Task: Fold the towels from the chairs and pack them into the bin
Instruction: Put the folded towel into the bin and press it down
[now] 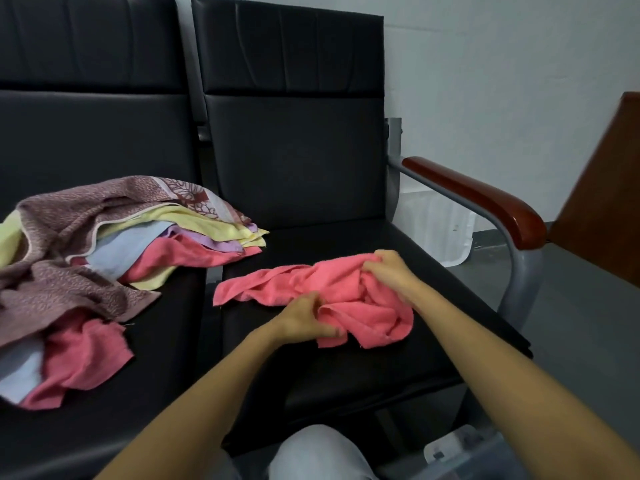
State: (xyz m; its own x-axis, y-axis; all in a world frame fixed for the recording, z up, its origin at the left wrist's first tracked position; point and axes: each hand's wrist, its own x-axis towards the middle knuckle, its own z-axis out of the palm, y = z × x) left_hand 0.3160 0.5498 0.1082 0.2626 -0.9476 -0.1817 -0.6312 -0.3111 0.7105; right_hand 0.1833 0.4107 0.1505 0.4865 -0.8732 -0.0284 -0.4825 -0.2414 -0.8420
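Gripping pink towel (332, 280), bunched between both hands (304, 318) (391, 271)

Two black padded chairs stand side by side against a pale, bare wall (502, 64), the left chair (86, 126) and the right chair (294, 161) set close together, their smooth backs divided into panels and faintly creased. The right one has a glossy reddish-brown armrest (474, 199) on a bent grey metal frame (519, 271), and beyond it, at the far right, rises a slanted brown wooden panel (606, 188) of some other piece of furniture. The floor (581, 323) is plain grey, and the light is dim and even, with only a soft sheen on the seats.
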